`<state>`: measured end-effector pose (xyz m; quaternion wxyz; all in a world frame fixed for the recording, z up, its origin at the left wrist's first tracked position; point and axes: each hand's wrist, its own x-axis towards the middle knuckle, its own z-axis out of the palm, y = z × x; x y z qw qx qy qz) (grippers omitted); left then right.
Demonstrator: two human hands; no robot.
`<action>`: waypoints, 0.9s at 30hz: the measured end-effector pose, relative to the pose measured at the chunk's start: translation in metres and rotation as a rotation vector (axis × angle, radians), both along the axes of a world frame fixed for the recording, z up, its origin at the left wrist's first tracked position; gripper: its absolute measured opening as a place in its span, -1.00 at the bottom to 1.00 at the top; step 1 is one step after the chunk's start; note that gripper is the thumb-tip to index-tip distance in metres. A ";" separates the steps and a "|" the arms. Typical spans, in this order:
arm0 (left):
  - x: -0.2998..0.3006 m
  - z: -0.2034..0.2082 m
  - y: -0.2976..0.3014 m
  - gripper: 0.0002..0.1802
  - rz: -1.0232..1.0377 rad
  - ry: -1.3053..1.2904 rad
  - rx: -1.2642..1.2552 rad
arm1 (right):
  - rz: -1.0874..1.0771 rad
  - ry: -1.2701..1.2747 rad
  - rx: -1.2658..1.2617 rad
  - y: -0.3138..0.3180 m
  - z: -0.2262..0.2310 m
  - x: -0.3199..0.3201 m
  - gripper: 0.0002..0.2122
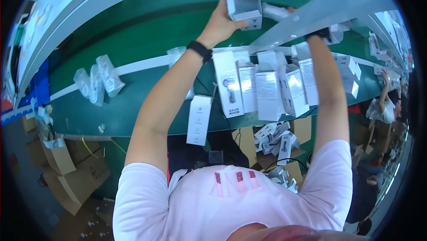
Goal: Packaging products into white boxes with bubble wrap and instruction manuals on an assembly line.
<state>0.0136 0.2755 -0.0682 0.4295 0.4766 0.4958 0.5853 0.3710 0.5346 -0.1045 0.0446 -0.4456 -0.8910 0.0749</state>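
Two bare hands work over a green bench (71,118). Left hand (224,21) pinches a white box (252,22), thumb on its near side, fingers around its left; box is held up over the far part of the bench, beyond the pale strip. Right hand (292,10) mostly hidden behind a grey metal bar (351,7); fingertips show near the end of a clear-wrapped item (275,12), just right of the box. Grip there: cannot tell. Nearer the body, a row of white boxes (268,92) stands close together, several with flaps up. One separate white carton (199,118) sits at the near edge. Three bubble-wrapped pieces (109,75) lie grouped at left. Below, a brown cardboard box (302,128) beside piled small boxes (284,145).
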 end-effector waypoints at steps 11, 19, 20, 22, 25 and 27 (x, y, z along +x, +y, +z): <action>-0.155 0.090 -0.308 -0.27 0.025 -0.143 -0.407 | -0.354 -0.383 0.302 -0.258 0.211 -0.023 -0.36; -0.187 -0.064 -0.376 -0.48 0.030 -1.622 -0.695 | -0.519 0.107 -0.322 -0.481 0.239 -0.087 -0.51; -0.191 -0.063 -0.378 -0.45 0.002 -1.725 -0.764 | -0.533 0.144 -0.378 -0.505 0.240 -0.101 -0.51; -0.206 -0.056 -0.387 -0.42 -0.132 -1.913 -0.876 | -0.539 0.223 -0.492 -0.536 0.231 -0.128 -0.51; -0.211 -0.054 -0.400 -0.40 -0.396 -2.105 -0.860 | -0.547 0.256 -0.571 -0.569 0.229 -0.174 -0.44; -0.219 -0.074 -0.410 -0.42 -0.451 -1.839 -0.772 | -0.558 0.264 -0.617 -0.578 0.227 -0.194 -0.43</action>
